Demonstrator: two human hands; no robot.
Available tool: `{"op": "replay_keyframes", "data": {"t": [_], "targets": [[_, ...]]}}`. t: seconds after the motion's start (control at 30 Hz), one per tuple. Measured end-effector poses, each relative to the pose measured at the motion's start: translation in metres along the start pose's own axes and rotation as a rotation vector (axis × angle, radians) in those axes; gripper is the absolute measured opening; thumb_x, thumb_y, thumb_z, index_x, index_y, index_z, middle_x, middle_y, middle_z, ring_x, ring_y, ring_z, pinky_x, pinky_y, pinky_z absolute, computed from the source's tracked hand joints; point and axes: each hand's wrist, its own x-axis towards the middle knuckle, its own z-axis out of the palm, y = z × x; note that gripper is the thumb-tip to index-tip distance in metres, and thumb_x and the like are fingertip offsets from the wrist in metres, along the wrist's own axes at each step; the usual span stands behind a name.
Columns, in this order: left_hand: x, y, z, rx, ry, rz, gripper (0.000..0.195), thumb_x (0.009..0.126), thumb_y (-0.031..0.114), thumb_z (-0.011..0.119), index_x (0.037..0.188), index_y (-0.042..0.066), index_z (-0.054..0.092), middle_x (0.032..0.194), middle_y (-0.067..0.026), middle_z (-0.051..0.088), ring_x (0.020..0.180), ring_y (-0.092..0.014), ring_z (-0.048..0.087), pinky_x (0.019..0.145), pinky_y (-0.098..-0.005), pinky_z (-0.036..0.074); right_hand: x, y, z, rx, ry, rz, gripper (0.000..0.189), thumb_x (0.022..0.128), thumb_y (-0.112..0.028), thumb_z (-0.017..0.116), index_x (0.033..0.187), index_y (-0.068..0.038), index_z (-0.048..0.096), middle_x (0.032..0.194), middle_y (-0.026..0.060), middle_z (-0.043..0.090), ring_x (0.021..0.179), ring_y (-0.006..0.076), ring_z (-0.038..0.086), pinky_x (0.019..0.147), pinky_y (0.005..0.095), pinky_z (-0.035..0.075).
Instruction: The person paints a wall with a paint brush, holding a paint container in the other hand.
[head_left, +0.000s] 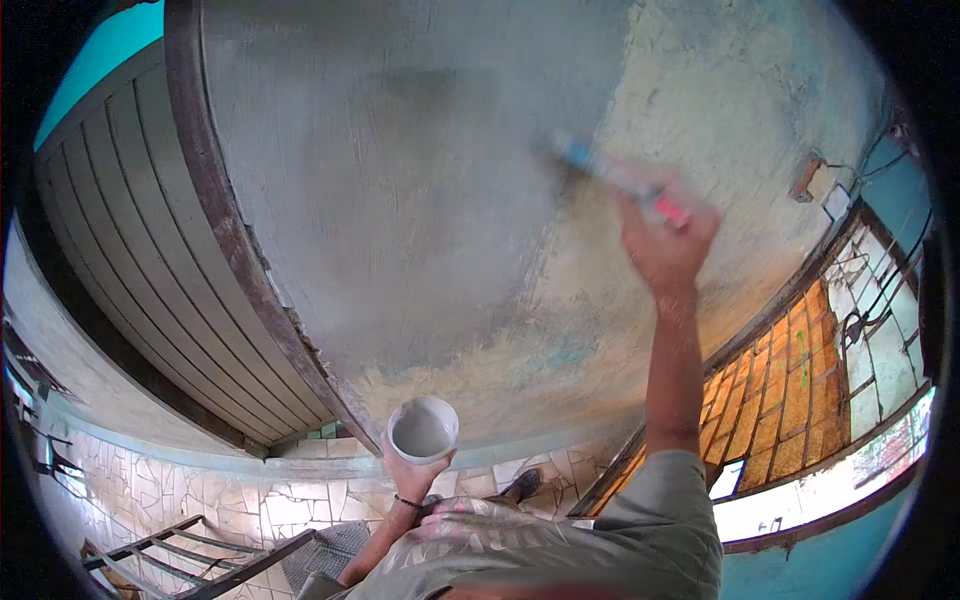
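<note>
My right hand (667, 225) grips a paintbrush (615, 172) whose pinkish-red handle end sticks out of my fist. Its blurred bristles are at the wall (420, 225), close to where a smooth grey coat meets rougher yellowish plaster (675, 112). Low in front of my body, my left hand (416, 476) holds a white tub (424, 430) with pale grey contents. A dark beaded bracelet (409, 501) circles my left wrist.
A slatted door (127, 247) in a dark frame (225, 195) stands to the left. On the right is a window of amber panes (780, 390), with a wall box and wires (825, 187) above. A metal ladder-like frame (202, 559) rests at lower left over stone-pattern flooring (300, 506).
</note>
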Motion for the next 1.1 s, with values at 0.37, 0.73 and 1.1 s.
{"op": "replay_keyframes", "data": {"t": [0.37,0.73,1.1], "targets": [[0.006,0.005,0.011,0.038,0.029,0.03,0.106,0.052,0.028,0.1,0.138,0.001,0.045,0.129,-0.0163,0.062,0.119,-0.03,0.063,0.103,-0.0436,0.049,0.006,0.038,0.055,-0.133,0.225,-0.355,0.019,0.083,0.001,0.08,0.101,0.002,0.071,0.109,0.0178,0.076,0.102,0.0281,0.076,0.09,0.0365,0.059],[0.008,0.009,0.001,0.003,0.083,-0.038,0.107,0.051,0.025,0.099,0.14,0.0,0.044,0.131,-0.0156,0.06,0.121,-0.029,0.061,0.104,-0.0427,0.048,-0.313,-0.015,0.075,0.163,0.003,0.034,0.004,0.089,0.003,0.067,0.091,-0.001,0.066,0.105,0.0184,0.076,0.109,0.0379,0.072,0.099,0.0512,0.057],[0.013,0.021,0.009,-0.034,-0.076,-0.019,0.106,0.052,0.023,0.099,0.14,0.001,0.045,0.135,-0.0154,0.06,0.124,-0.028,0.059,0.106,-0.0419,0.047,-0.369,-0.059,0.046,0.247,-0.474,0.356,0.025,0.07,0.003,0.069,0.095,0.0,0.069,0.109,0.0168,0.074,0.111,0.0378,0.07,0.094,0.0486,0.057]]}}
